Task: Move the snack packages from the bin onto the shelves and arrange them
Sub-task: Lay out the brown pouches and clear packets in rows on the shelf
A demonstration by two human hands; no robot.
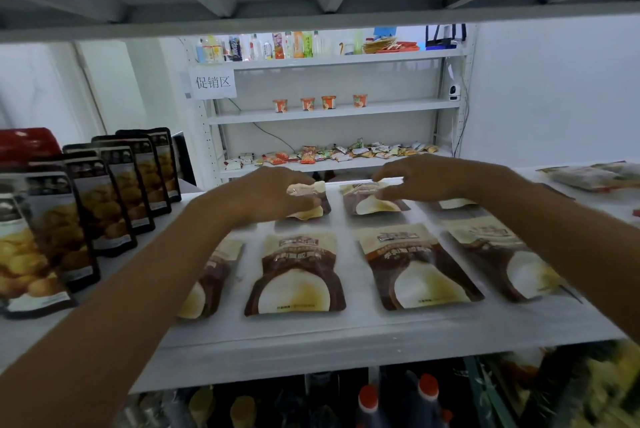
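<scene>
Brown-and-cream snack packages lie flat in two rows on the white shelf (346, 330). The front row has one package partly under my left forearm (207, 275), one at the centre (298, 275), one right of it (415, 268) and one at the far right (498, 254). My left hand (270, 195) grips a back-row package (311, 209) and lifts its far end. My right hand (426, 182) rests curled fingers on the top of the neighbouring back-row package (370, 202). Another back-row package (457, 203) is mostly hidden by my right wrist.
Upright black pouches with yellow snacks (114, 195) stand in a row at the shelf's left. More flat packs (588, 176) lie at the far right. A back rack (332, 109) holds bottles, cups and small sweets. Bottles (426, 393) stand on the shelf below.
</scene>
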